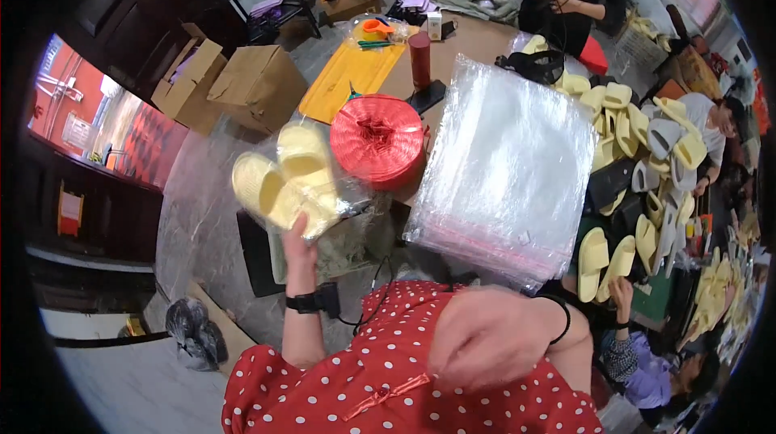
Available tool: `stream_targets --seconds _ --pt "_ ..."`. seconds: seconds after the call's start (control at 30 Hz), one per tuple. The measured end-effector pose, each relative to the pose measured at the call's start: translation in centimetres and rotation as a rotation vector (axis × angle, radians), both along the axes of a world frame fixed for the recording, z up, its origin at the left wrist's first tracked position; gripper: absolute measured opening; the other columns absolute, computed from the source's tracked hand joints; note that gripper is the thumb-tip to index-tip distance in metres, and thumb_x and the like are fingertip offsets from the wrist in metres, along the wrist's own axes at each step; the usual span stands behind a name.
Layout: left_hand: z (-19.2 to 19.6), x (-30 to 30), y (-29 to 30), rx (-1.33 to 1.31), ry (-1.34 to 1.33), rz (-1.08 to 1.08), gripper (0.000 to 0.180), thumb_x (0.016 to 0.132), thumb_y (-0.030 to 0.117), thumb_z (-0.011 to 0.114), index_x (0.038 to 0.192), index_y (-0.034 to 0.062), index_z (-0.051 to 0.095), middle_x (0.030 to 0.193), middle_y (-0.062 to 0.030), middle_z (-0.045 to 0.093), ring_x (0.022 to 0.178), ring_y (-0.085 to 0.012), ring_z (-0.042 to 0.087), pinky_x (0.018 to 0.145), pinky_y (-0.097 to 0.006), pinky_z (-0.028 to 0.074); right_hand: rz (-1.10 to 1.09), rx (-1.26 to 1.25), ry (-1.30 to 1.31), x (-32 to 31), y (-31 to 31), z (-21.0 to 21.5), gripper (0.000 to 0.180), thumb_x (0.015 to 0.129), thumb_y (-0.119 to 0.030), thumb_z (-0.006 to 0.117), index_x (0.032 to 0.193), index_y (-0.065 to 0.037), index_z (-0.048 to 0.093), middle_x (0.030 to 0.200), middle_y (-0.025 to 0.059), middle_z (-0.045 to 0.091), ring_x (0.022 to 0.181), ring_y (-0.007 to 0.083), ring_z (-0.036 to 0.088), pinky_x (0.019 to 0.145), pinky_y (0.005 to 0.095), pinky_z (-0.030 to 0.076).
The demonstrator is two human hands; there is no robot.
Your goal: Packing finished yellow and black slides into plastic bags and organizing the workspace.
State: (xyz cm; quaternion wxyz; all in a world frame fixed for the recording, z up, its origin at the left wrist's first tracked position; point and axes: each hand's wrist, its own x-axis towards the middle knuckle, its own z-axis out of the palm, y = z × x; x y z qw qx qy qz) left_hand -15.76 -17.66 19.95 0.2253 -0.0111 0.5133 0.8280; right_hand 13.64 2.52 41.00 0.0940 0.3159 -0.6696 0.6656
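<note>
My left hand [297,242] is raised to the left of the table and grips a clear plastic bag [291,179] with a pair of pale yellow slippers inside. My right hand [485,333] is blurred, close to my chest over my red polka-dot top, fingers curled; I cannot tell whether it holds anything. A thick stack of clear plastic bags [505,167] lies on the table just beyond my right hand. A big spool of red plastic twine [378,139] sits beside the bagged slippers.
Several loose yellow, grey and dark slippers [638,143] are heaped to the right. Other people sit at the far end and on the right. Cardboard boxes [259,86] stand on the left floor. A dark red cylinder [419,61] and a yellow sheet [352,74] lie further back.
</note>
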Motion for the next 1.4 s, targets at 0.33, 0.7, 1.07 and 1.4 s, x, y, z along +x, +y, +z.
stream_targets --seconds 0.33,0.7,1.07,1.4 --pt "-14.8 -11.6 -4.8 -0.38 -0.611 -0.297 0.068 0.089 0.039 0.066 0.142 0.0048 0.041 0.144 -0.0148 0.041 0.128 -0.0311 0.046 0.101 -0.05 0.042 0.064 -0.292 0.329 -5.7 -5.8 3.2 0.027 0.092 -0.007 0.052 0.118 -0.009 0.061 0.104 0.0094 0.056 0.09 0.0283 0.055 0.077 0.0394 0.046" --pt "8.4 10.4 19.2 -0.272 1.752 -0.734 0.042 0.083 0.012 0.067 0.124 0.0038 0.056 0.147 -0.017 0.04 0.137 -0.0395 0.033 0.11 -0.048 0.031 -0.169 -0.183 0.529 1.3 -4.5 3.7 0.034 0.089 -0.006 0.055 0.122 -0.01 0.058 0.102 0.014 0.055 0.094 0.034 0.055 0.08 0.0426 0.045" --pt "2.0 18.5 24.5 -0.591 1.702 -1.168 0.076 0.075 0.048 0.074 0.138 0.0129 0.051 0.154 -0.0182 0.031 0.144 -0.041 0.021 0.115 -0.057 0.013 -2.516 0.333 -1.009 35.3 9.2 -29.4 0.053 0.074 -0.013 0.076 0.12 0.0 0.054 0.107 0.0153 0.057 0.101 0.0313 0.057 0.087 0.0407 0.048" --pt "2.3 18.9 26.0 -0.643 1.575 -1.158 0.075 0.066 0.045 0.08 0.13 0.0108 0.059 0.153 -0.0138 0.036 0.144 -0.0356 0.023 0.116 -0.051 0.017 -2.511 0.801 -1.156 40.3 17.5 -39.2 0.062 0.073 -0.022 0.074 0.124 0.004 0.049 0.123 0.0281 0.048 0.116 0.0462 0.045 0.098 0.0505 0.041"
